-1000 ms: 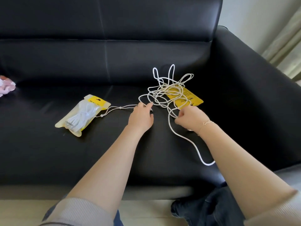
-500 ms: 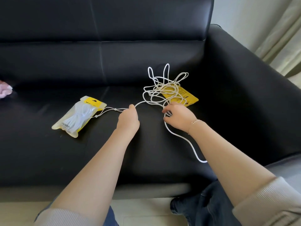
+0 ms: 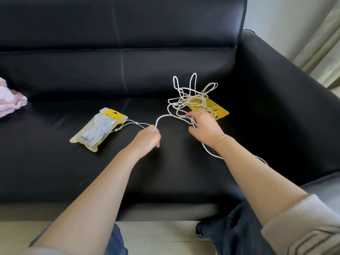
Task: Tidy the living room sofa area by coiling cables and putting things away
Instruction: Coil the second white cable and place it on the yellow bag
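Note:
A tangled white cable [image 3: 189, 100] lies in loose loops on the black sofa seat [image 3: 55, 168], partly over a flat yellow pouch [image 3: 217, 109]. My left hand [image 3: 147, 138] grips a strand of the cable where it splits into thin ends running left. My right hand [image 3: 206, 126] rests on the tangle's near edge with curled fingers hooked into the loops. One strand trails from under my right wrist toward the seat's front right. A clear and yellow packet [image 3: 98, 128] with a coiled white cable inside lies left of my left hand.
A pink and white cloth [image 3: 10, 100] sits at the far left of the seat. The sofa's right armrest [image 3: 287, 100] rises beside the tangle. Pale floor [image 3: 165, 236] and my knees lie below the seat edge. A curtain [image 3: 323, 43] hangs at the right.
My left hand has drawn its strand toward the left and near side, stretching it out of the tangle. My right hand has shifted slightly up into the loops.

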Demonstrator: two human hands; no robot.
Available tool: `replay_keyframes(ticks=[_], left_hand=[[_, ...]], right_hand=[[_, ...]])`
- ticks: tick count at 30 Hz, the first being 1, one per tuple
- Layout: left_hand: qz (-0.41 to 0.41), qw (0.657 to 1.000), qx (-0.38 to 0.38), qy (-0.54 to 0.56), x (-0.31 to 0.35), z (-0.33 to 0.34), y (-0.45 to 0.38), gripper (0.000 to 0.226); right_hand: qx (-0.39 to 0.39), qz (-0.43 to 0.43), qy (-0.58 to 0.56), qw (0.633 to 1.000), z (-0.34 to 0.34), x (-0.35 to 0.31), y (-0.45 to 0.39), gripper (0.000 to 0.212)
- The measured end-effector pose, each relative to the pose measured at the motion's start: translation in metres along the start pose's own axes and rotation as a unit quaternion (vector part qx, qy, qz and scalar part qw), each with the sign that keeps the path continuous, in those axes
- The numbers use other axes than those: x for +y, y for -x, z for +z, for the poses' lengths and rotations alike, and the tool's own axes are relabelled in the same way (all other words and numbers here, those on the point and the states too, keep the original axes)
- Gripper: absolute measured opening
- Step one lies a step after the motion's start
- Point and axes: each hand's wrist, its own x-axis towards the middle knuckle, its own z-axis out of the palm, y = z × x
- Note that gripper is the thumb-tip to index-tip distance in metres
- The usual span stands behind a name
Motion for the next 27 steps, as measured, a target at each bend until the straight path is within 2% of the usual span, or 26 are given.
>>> replay_keyframes(ticks=[2,4,5,7,8,10,12,14,15,18,20,24,27], left_hand=[[0.054,0.994,-0.004,0.091,0.005,-0.006,0.007,0.016],[0.144,0.979,-0.003,0.146,0.007,-0.015,0.022,0.033],[0.178,0.971,0.003,0.157,0.008,-0.02,0.03,0.034],[0.212,0.955,0.008,0.207,0.006,-0.03,0.038,0.033],[0.212,0.944,0.006,0.254,0.005,-0.037,0.04,0.032],[0.19,0.906,0.005,0.38,0.001,-0.052,0.043,0.031],[0.16,0.842,0.005,0.514,-0.008,-0.069,0.047,0.028],[0.131,0.79,0.017,0.598,-0.016,-0.082,0.049,0.025],[0.117,0.78,0.032,0.614,-0.021,-0.086,0.05,0.024],[0.089,0.796,0.068,0.594,-0.029,-0.085,0.049,0.019],[0.078,0.804,0.059,0.587,-0.03,-0.078,0.047,0.016],[0.017,0.786,-0.033,0.617,-0.026,-0.062,0.043,0.031],[-0.02,0.794,-0.056,0.605,-0.026,-0.053,0.039,0.037]], right_hand=[[-0.01,-0.046,-0.056,0.997,0.002,-0.011,0.001,0.06],[-0.01,-0.06,-0.075,0.995,0.006,-0.02,0.0,0.061],[-0.013,-0.058,-0.083,0.995,0.008,-0.022,-0.001,0.052],[-0.024,-0.03,-0.134,0.99,0.01,-0.027,-0.002,0.022],[-0.032,-0.014,-0.173,0.984,0.01,-0.029,-0.004,0.015],[-0.05,0.003,-0.221,0.974,0.009,-0.034,-0.005,0.03],[-0.048,-0.004,-0.232,0.972,0.008,-0.039,-0.003,0.04],[-0.033,-0.018,-0.245,0.969,0.007,-0.041,-0.003,0.047],[-0.023,-0.031,-0.255,0.966,0.006,-0.044,-0.003,0.047],[0.015,-0.067,-0.285,0.956,0.002,-0.052,-0.006,0.022],[0.036,-0.079,-0.292,0.952,0.002,-0.06,-0.006,0.012],[0.066,-0.102,-0.241,0.963,0.006,-0.071,-0.004,0.012],[0.046,-0.129,-0.223,0.965,0.014,-0.079,0.002,0.012]])
